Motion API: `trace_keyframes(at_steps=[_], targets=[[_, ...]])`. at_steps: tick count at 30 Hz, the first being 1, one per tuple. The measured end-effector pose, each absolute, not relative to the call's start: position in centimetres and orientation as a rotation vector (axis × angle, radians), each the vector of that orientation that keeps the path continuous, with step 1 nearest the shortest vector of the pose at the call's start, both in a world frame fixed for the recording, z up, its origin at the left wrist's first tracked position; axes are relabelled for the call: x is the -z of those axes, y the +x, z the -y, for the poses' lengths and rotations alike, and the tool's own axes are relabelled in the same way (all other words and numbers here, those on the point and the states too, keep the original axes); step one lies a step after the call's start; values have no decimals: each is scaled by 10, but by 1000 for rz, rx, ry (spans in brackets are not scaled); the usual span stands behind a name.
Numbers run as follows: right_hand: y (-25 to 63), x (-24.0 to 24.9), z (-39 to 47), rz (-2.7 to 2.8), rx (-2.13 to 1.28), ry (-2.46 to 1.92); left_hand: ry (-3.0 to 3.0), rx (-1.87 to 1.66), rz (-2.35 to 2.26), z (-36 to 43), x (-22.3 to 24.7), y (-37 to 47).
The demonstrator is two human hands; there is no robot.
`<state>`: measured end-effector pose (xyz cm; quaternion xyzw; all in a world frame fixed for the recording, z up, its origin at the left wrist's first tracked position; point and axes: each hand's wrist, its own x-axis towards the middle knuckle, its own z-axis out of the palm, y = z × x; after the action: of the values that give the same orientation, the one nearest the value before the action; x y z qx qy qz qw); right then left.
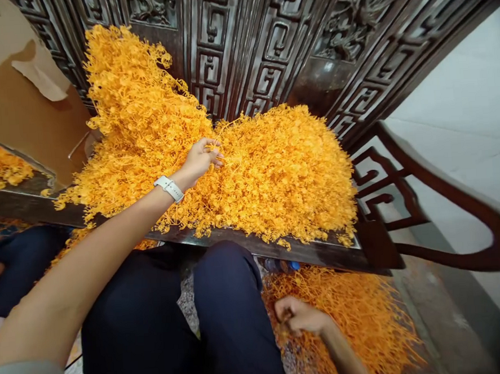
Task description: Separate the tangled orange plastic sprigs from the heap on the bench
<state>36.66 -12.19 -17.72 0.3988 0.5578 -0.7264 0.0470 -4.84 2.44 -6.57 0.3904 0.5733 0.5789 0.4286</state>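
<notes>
My left hand (202,159), with a pale watch band on its wrist, is at the dip in a big heap of yellow-orange curly plastic pieces (287,173). Its fingers are bent together round a thin curly piece at the fingertips. Lower down, beside my right knee, my right hand (302,316) is curled closed over a pile of orange strands (359,316) on the floor. These strands look longer and straighter than the curly pieces. What the right fingers hold is blurred and partly hidden.
The heap lies on a dark wooden bench (279,255) with a carved back (233,47) and an armrest (445,197) at right. A torn cardboard box (19,94) stands at left. Another person's leg (21,266) shows at the left edge. A blue bottle cap (295,265) is under the bench.
</notes>
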Motion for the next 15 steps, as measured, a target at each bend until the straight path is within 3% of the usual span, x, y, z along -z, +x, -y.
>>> trace_keyframes(at_steps=[3,7,10,15], targets=[[397,137,69,-1903,2462,1120,1009,-1409,-1444,-30,68,-44],[382,50,-37,-2406,2719,1473,982,-1469,-1446,-42,68,-36],[348,10,-114,-2729,2496,1740,922,-1520,-1418,-52,67,-28],[310,6,-178,-2906,1893,2427,953,-1512,-1383,-59,68,-16]])
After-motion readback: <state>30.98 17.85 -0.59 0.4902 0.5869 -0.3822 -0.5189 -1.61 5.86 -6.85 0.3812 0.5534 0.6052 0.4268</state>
